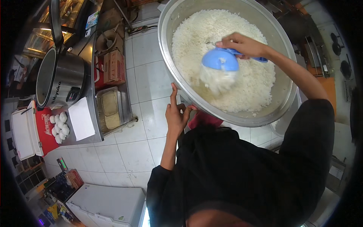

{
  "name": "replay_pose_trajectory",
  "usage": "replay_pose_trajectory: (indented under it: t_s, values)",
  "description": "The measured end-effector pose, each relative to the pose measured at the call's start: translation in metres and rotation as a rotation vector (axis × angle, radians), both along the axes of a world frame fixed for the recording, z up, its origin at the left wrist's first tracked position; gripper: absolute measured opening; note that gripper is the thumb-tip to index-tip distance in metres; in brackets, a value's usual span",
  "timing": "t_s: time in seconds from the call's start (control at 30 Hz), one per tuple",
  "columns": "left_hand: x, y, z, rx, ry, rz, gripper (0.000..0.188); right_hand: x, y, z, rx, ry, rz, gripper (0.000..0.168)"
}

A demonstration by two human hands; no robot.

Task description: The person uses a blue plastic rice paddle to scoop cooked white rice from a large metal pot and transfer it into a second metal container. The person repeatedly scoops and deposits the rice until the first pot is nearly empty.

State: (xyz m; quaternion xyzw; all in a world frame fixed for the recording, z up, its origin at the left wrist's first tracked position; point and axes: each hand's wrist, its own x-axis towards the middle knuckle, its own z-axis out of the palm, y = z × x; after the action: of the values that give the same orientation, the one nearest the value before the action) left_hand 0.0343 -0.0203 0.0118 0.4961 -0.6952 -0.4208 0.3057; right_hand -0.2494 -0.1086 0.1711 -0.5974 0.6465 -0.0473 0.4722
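A wide metal basin (283, 93) holds a large heap of white rice (195, 31). Over the rice, my right hand (244, 46) grips the handle of a blue plastic scoop (220, 59), which is tilted with its bowl turned towards the rice. Blurred loose rice shows just below the scoop. At the basin's left outer side is my left hand (178, 110), its index finger raised and its thumb bent near the rim; it holds nothing that I can make out. A red cloth (205, 119) shows under the near rim, partly hidden.
A steel counter (95, 119) at left bears a large Miyako rice cooker (61, 79), a white sheet (81, 118) and several white wrapped bundles (60, 127). Cartons (114, 67) and a container (109, 106) stand on its lower shelf. A white chest freezer (107, 204) stands lower left.
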Motion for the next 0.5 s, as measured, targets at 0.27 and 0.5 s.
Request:
replay_pose_trajectory:
  t_s: [0.27,0.5]
  values:
    - [-0.004,-0.004,0.007,-0.066,0.010,-0.033,0.083,-0.038,0.025,-0.069,-0.571,0.458,0.176,0.041]
    - [-0.002,-0.002,0.003,-0.044,0.033,-0.019,0.088,-0.029,0.033,-0.010,-0.857,0.825,-0.030,0.028]
